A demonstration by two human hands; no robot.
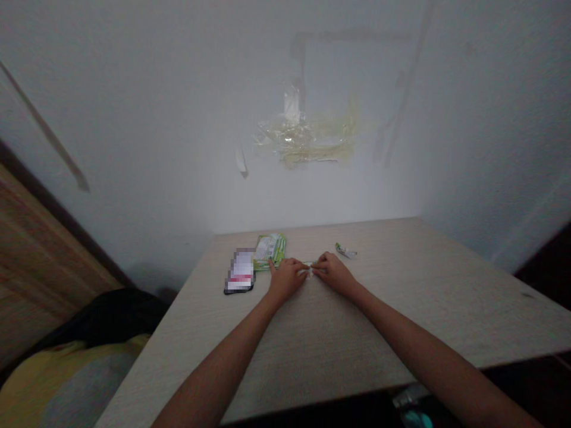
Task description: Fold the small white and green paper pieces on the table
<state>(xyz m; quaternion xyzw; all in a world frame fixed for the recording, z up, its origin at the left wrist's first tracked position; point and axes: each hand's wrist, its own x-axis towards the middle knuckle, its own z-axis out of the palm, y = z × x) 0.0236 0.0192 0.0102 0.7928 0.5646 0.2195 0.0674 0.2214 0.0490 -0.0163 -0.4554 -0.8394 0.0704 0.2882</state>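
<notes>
My left hand (pixel 289 276) and my right hand (pixel 331 272) meet over the middle of the table, fingertips nearly touching. Between them they pinch a small whitish piece (pixel 308 264) that looks like a wrapped sweet or wrapper; the fingers hide most of it. Just beyond my left thumb lies a green and white printed packet (pixel 270 246), flat on the table. A small twisted green and white wrapper (pixel 346 251) rests on its own past my right hand.
A phone (pixel 241 272) with a blurred bright screen lies left of the packet, close against it. The pale wooden table (pixel 401 285) backs onto a wall (pixel 178 119) with peeling tape (pixel 307 142). Yellow and dark cloth (pixel 75 368) sits below the table's left edge.
</notes>
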